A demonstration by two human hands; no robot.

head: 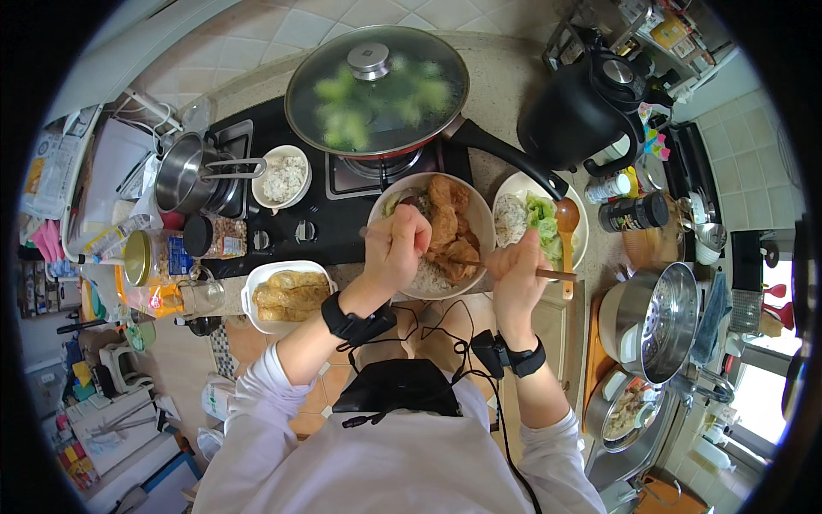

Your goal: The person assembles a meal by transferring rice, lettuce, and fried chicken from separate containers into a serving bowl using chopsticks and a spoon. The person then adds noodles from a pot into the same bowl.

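Note:
Before me stands a white bowl [486, 247] of rice [429, 277] with browned chicken-like pieces [449, 209] on top. My right hand [519, 273] grips a brown wooden stick, apparently a chopstick [557, 275]. Its thin end reaches into the meat at the bowl's right side. Over the bowl's left rim my left hand [399, 247] is closed in a fist. What looks like the end of a thin stick [364, 232] juts out on its left; the fingers hide the rest. Both wrists wear black straps with devices.
A lidded frying pan [377, 96] with green vegetables sits on the hob; its handle [507, 154] reaches over a plate [581, 225] with lettuce and a wooden spoon [567, 225]. A rice bowl [281, 178], baking dish [289, 297], saucepan [186, 173], black kettle [565, 112] and steel pots [661, 321] stand around.

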